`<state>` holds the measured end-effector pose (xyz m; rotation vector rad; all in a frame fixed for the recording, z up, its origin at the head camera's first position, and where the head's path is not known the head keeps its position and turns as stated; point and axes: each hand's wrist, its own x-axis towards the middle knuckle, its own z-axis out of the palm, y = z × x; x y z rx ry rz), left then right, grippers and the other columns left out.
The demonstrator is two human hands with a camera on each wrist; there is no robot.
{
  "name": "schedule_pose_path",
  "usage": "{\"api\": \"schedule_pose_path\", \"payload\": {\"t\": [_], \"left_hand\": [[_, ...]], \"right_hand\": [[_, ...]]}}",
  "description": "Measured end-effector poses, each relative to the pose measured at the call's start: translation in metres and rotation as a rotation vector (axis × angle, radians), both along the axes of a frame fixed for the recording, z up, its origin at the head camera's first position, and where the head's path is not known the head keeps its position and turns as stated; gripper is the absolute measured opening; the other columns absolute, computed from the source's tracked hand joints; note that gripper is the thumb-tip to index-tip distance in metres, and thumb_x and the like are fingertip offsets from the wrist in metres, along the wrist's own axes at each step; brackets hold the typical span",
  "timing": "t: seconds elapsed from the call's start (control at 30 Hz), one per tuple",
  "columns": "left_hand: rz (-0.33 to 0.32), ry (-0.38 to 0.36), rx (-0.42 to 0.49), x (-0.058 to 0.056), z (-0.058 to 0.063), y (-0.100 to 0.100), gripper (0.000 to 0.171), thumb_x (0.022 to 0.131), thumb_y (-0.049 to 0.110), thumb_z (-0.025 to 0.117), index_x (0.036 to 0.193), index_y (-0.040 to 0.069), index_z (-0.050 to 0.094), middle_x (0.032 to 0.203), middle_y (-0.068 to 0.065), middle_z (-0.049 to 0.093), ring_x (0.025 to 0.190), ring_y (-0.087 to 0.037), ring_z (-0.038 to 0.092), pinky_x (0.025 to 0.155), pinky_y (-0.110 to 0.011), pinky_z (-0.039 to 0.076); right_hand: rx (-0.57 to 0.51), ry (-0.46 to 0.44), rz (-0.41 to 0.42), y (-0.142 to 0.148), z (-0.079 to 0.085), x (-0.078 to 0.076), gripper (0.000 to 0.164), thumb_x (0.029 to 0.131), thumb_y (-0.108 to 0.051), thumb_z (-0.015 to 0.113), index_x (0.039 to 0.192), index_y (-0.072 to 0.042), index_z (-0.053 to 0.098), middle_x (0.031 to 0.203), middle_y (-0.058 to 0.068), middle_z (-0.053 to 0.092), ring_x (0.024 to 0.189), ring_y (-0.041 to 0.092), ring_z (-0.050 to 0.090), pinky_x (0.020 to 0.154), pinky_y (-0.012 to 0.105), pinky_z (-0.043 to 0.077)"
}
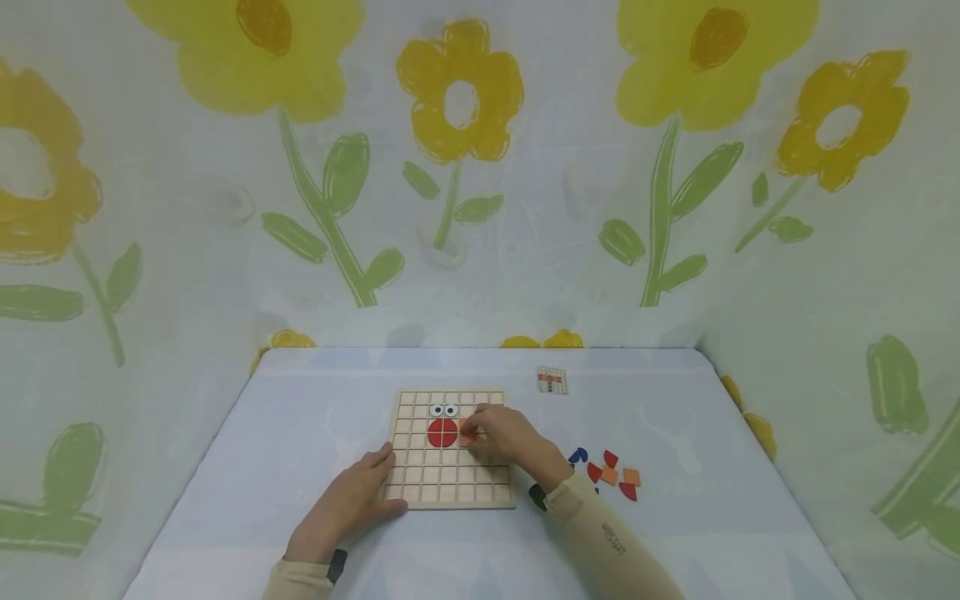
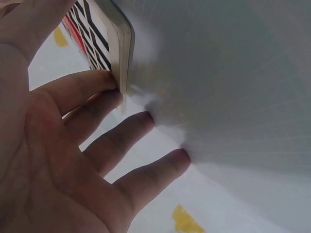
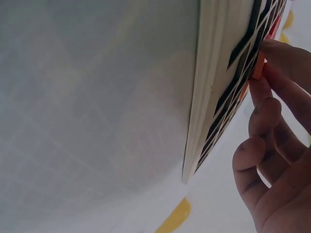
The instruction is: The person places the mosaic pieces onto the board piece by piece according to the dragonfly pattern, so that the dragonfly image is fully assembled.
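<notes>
A wooden grid board lies flat on the table, with two round eye pieces above a red disc of quarter pieces. My left hand rests at the board's lower left corner, its fingertips touching the edge and its thumb by the near side. In the left wrist view those fingers are extended and spread. Over the board's right half, my right hand pinches an orange tile between thumb and fingertips, just right of the red disc. More orange shows in the grid beside it, partly hidden.
Right of the board lie loose red quarter pieces, orange squares and blue pieces, some partly behind my right wrist. A small pattern card lies beyond the board. Flower-printed cloth surrounds the table at back and sides.
</notes>
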<state>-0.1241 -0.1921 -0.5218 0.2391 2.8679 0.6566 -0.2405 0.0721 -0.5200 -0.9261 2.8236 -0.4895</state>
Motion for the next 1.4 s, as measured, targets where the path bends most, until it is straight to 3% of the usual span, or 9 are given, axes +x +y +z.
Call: {"api": "schedule_pose_path", "payload": {"t": [0.5,1.07,1.27,1.4], "left_hand": [[-0.010,0.014,0.015,-0.001,0.002,0.002,0.086,0.082,0.040,0.085,0.147,-0.004,0.049,0.159,-0.017,0.038,0.143,-0.043,0.038,0.116,-0.055,0.036],[0.002,-0.011,-0.007,-0.001,0.004,0.003,0.087,0.082,0.041,0.084,0.147,-0.003,0.049,0.160,-0.016,0.037,0.143,-0.043,0.037,0.117,-0.055,0.036],[0.004,-0.013,-0.017,-0.001,0.005,0.003,0.087,0.082,0.041,0.084,0.148,-0.003,0.048,0.160,-0.016,0.037,0.143,-0.043,0.037,0.117,-0.055,0.036],[-0.001,-0.011,-0.013,-0.001,0.005,0.003,0.087,0.081,0.040,0.085,0.147,-0.003,0.049,0.160,-0.017,0.037,0.143,-0.043,0.038,0.116,-0.055,0.036]], "right_hand": [[-0.008,0.016,-0.010,-0.001,0.004,0.003,0.019,0.091,-0.027,0.078,0.108,-0.019,0.081,0.094,-0.010,0.061,0.077,0.006,0.052,0.065,0.020,0.049],[-0.037,0.012,-0.052,0.003,0.002,0.012,0.025,0.095,-0.033,0.074,0.117,-0.022,0.077,0.100,-0.008,0.063,0.078,0.007,0.054,0.066,0.021,0.050],[-0.089,0.040,-0.087,0.019,0.007,0.020,0.029,0.095,-0.033,0.073,0.121,-0.021,0.074,0.110,-0.008,0.067,0.088,0.006,0.060,0.076,0.025,0.057],[-0.131,0.060,-0.110,0.037,0.012,0.025,0.027,0.094,-0.029,0.074,0.120,-0.019,0.074,0.106,-0.007,0.067,0.083,0.008,0.059,0.072,0.026,0.056]]}}
